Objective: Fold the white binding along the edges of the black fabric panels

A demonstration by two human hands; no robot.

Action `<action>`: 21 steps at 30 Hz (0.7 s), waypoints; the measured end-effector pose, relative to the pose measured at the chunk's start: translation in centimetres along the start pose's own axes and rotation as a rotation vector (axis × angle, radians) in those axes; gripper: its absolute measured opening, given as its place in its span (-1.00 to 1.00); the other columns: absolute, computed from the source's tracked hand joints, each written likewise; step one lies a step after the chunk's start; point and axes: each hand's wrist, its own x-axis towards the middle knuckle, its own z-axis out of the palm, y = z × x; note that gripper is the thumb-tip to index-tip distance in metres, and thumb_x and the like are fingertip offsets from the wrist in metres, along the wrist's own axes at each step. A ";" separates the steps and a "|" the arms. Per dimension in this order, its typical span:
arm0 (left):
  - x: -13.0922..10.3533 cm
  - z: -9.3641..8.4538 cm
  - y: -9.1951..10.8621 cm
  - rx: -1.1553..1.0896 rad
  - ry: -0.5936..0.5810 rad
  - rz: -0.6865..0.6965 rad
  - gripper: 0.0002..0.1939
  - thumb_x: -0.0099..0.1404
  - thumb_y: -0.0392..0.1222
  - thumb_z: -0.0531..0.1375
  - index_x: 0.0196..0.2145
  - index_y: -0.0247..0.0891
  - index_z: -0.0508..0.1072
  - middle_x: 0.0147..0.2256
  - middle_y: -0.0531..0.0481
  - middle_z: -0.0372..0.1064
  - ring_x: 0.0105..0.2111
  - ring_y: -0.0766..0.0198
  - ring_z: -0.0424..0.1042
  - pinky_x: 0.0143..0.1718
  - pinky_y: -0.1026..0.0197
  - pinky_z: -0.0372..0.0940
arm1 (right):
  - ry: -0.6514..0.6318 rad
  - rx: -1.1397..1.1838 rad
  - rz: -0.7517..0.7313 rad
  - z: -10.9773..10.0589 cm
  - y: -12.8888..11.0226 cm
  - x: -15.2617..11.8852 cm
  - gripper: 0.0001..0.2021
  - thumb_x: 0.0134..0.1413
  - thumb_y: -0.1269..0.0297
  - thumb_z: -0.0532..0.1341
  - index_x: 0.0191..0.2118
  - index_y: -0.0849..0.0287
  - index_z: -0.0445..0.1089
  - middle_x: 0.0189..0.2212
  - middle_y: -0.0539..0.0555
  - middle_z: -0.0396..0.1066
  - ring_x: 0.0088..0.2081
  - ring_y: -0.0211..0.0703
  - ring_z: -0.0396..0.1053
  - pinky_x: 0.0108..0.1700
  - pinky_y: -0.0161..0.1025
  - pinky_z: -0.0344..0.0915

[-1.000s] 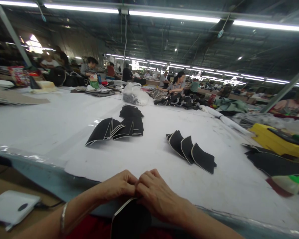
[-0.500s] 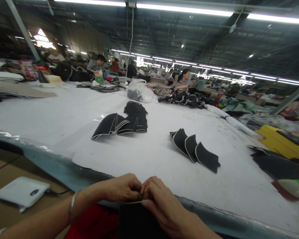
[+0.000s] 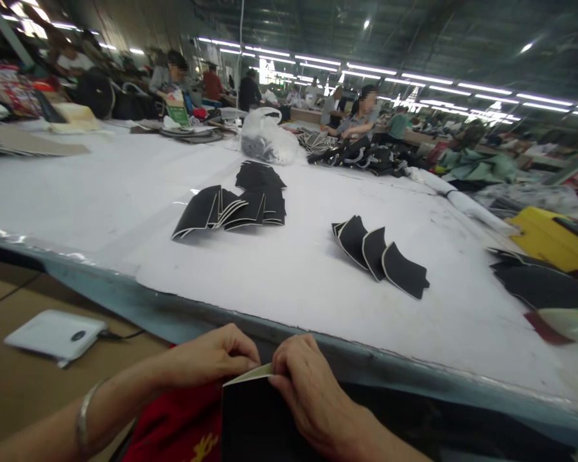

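Observation:
Low at the table's near edge I hold a black sheet piece (image 3: 257,420) with a pale underside, its top edge bent into a fold. My right hand (image 3: 311,388) pinches that edge between thumb and fingers. Closed at the fold's left end, my left hand (image 3: 221,351) grips the pale side with its fingertips. On the white table, a fanned stack of black curved pieces (image 3: 255,205) lies ahead of my hands. A smaller fan of similar pieces (image 3: 404,269) rests to the right. The lower part of the held piece runs out of view.
The white tabletop (image 3: 293,276) ends in a bluish edge before me. A white box with a cable (image 3: 55,335) sits lower left. Farther off are a clear plastic bag (image 3: 267,138), a yellow case (image 3: 556,240) and a bottle (image 3: 563,324). Several people work beyond.
My view has tilted down. My left hand has drawn slightly left, apart from the right, and the pale side of the folded edge now shows between them.

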 end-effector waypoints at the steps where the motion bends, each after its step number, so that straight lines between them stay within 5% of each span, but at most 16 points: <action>1: 0.0 -0.2 0.4 -0.011 0.003 0.006 -0.73 0.24 -0.10 0.12 -0.47 -0.34 0.47 -0.56 0.10 0.12 -0.51 0.36 0.07 -0.52 0.32 -0.05 | 0.022 -0.020 0.014 -0.1 -0.1 0.0 -0.87 0.33 0.41 -0.02 -0.31 0.11 0.08 -0.35 0.01 0.26 -0.32 -0.15 0.17 -0.17 -0.14 0.14; 8: 0.6 -0.2 0.5 0.233 0.017 0.004 -0.86 0.05 -0.29 0.07 -0.57 -0.31 0.40 -0.60 0.13 0.06 -0.55 0.37 0.05 -0.55 0.31 -0.07 | 0.088 -0.154 -0.044 1.4 -0.8 -0.3 -0.87 0.26 0.47 0.01 -0.31 0.12 0.08 -0.39 0.02 0.28 -0.35 -0.13 0.20 -0.24 -0.16 0.16; 11: 1.7 0.9 -0.7 0.393 0.105 -0.011 -0.88 -0.03 -0.33 0.06 -0.61 -0.29 0.39 -0.64 0.13 0.09 -0.56 0.37 0.10 -0.54 0.30 -0.08 | 0.156 -0.224 -0.229 2.7 -1.3 -0.5 -0.90 0.24 0.46 0.04 -0.30 0.13 0.12 -0.42 0.01 0.29 -0.34 -0.13 0.24 -0.07 -0.06 0.18; 13: 2.2 1.5 -1.2 0.342 0.064 -0.001 -0.89 -0.01 -0.31 0.08 -0.60 -0.29 0.38 -0.63 0.12 0.11 -0.55 0.36 0.11 -0.52 0.31 -0.06 | 0.185 -0.212 -0.290 2.9 -1.3 -0.7 -0.91 0.26 0.43 0.05 -0.30 0.13 0.13 -0.44 -0.01 0.28 -0.34 -0.15 0.24 0.06 -0.01 0.15; 17: 1.5 1.3 -0.9 0.090 -0.037 0.062 -0.75 0.23 -0.13 0.09 -0.54 -0.29 0.36 -0.57 0.12 0.08 -0.51 0.35 0.06 -0.48 0.31 -0.02 | 0.075 -0.092 -0.068 1.4 -0.4 -1.4 -0.88 0.28 0.48 0.01 -0.26 0.12 0.11 -0.29 0.07 0.31 -0.22 -0.11 0.26 -0.01 -0.06 0.25; 21: -0.9 0.9 -0.6 0.144 0.046 0.068 -0.59 0.38 0.02 -0.01 -0.39 -0.30 0.49 -0.47 0.06 0.27 -0.42 0.30 0.21 -0.37 0.33 0.08 | -0.039 0.025 0.102 1.0 0.6 -2.2 -0.87 0.29 0.50 0.03 -0.24 0.12 0.11 -0.15 0.11 0.31 -0.14 -0.08 0.26 -0.08 -0.11 0.29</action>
